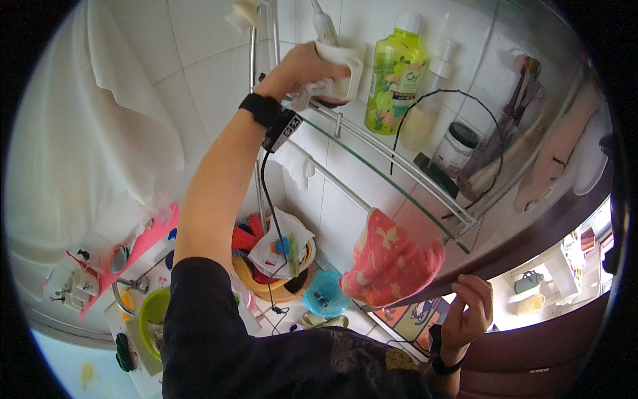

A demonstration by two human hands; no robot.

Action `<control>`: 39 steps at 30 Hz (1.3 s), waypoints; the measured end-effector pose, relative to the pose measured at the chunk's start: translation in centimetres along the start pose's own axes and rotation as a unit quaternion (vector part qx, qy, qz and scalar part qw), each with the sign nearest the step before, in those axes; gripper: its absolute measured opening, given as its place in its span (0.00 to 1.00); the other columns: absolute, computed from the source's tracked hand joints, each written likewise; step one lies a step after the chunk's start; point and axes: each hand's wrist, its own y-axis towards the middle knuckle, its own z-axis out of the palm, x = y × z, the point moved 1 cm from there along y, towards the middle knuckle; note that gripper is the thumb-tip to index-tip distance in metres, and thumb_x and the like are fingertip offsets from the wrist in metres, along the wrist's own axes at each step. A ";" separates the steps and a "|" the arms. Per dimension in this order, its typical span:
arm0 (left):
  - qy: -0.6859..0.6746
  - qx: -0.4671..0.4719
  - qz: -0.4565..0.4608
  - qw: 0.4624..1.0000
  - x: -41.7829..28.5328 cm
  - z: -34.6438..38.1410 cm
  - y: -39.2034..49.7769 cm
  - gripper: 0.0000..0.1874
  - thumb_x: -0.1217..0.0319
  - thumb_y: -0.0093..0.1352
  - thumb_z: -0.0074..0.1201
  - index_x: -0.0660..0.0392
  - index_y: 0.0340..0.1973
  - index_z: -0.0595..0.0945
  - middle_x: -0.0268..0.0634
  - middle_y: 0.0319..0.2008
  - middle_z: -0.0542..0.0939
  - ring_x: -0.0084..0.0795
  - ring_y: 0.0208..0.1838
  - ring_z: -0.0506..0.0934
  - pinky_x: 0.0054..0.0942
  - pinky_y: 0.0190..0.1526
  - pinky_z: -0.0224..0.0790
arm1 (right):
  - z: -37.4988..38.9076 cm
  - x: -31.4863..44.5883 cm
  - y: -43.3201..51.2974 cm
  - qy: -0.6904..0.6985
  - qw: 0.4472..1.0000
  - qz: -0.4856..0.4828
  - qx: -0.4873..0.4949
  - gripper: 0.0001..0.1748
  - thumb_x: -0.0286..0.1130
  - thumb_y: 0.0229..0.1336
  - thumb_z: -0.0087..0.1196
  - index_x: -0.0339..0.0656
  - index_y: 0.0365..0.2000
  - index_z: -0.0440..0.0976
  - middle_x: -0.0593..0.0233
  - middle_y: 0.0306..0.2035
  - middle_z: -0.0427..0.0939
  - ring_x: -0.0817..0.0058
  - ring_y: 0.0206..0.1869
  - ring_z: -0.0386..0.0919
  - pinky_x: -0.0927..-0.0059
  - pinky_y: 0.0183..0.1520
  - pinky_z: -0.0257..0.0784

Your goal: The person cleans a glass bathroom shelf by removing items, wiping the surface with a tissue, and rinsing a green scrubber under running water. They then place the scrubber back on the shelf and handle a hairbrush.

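Note:
My left hand (311,70) is raised at the left end of a glass wall shelf (379,182), its fingers around a white plastic cup or container (351,70). A white nozzle-tipped tube (325,25) rises behind that container. Part of what lies under my palm is blurred. A green bottle (398,82) stands on the shelf to the right of this hand. My right hand (468,311) is low at the right, fingers loosely curled with nothing seen in them, near a red patterned cloth (396,259) that hangs from the rail below the shelf.
Farther right on the shelf are a pump bottle (423,117), a dark-lidded jar (454,149) and a thin black hoop (448,91). Below stand a blue basin (326,294) and a filled yellow basin (244,272). A white curtain (94,124) hangs left. A cable runs from my left wrist.

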 end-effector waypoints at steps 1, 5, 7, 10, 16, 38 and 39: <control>-0.034 -0.020 0.009 0.999 -0.4 -0.3 -0.2 0.30 0.60 0.51 0.67 0.67 0.45 0.79 0.42 0.38 0.82 0.31 0.38 0.80 0.27 0.41 0.74 | -0.1 -0.1 -0.1 0.000 1.000 0.001 0.002 0.08 0.12 0.43 0.51 0.33 0.26 0.75 0.56 0.31 0.78 0.67 0.31 0.76 0.71 0.33 0.71; -0.017 -0.080 0.015 0.997 -2.4 -3.1 -0.4 0.28 0.59 0.50 0.67 0.65 0.41 0.82 0.39 0.34 0.82 0.30 0.36 0.80 0.27 0.38 0.74 | 0.1 -0.2 -0.2 0.044 0.999 -0.012 0.027 0.10 0.13 0.41 0.52 0.35 0.27 0.76 0.57 0.31 0.78 0.66 0.31 0.76 0.71 0.32 0.71; 0.021 -0.083 0.023 0.996 -3.0 -5.1 -1.2 0.27 0.59 0.51 0.66 0.65 0.41 0.82 0.38 0.33 0.82 0.29 0.36 0.80 0.26 0.38 0.73 | 0.3 -0.1 0.0 0.078 0.995 -0.020 0.052 0.11 0.13 0.39 0.52 0.36 0.27 0.77 0.58 0.30 0.78 0.66 0.30 0.76 0.71 0.31 0.71; 0.061 -0.092 0.077 0.991 -3.9 -7.7 -4.2 0.28 0.55 0.57 0.64 0.65 0.44 0.80 0.42 0.36 0.83 0.30 0.37 0.81 0.28 0.42 0.73 | 0.5 0.7 0.7 0.173 0.977 -0.002 0.128 0.13 0.14 0.37 0.55 0.37 0.29 0.77 0.58 0.33 0.78 0.65 0.32 0.77 0.70 0.33 0.72; 0.064 -0.025 -0.038 0.997 -6.0 -6.7 -16.5 0.25 0.64 0.53 0.64 0.64 0.45 0.80 0.40 0.38 0.82 0.26 0.40 0.79 0.27 0.45 0.72 | 3.5 2.9 3.5 0.347 0.896 0.040 0.274 0.43 0.25 0.39 0.67 0.35 0.59 0.61 0.47 0.57 0.64 0.55 0.56 0.68 0.62 0.53 0.69; 0.090 -0.074 -0.217 0.969 -0.8 17.4 -36.6 0.39 0.61 0.50 0.67 0.66 0.52 0.66 0.53 0.37 0.79 0.54 0.39 0.79 0.45 0.36 0.72 | 15.6 1.1 -5.4 0.303 0.838 0.017 0.454 0.46 0.31 0.38 0.70 0.43 0.60 0.61 0.49 0.50 0.66 0.54 0.53 0.68 0.59 0.53 0.68; 0.095 -0.079 -0.216 0.969 -0.7 17.6 -37.1 0.40 0.59 0.50 0.67 0.67 0.53 0.66 0.53 0.37 0.79 0.54 0.39 0.79 0.45 0.35 0.72 | 15.7 1.2 -5.7 0.294 0.845 -0.023 0.446 0.46 0.31 0.38 0.69 0.45 0.61 0.61 0.50 0.49 0.66 0.54 0.53 0.68 0.59 0.53 0.68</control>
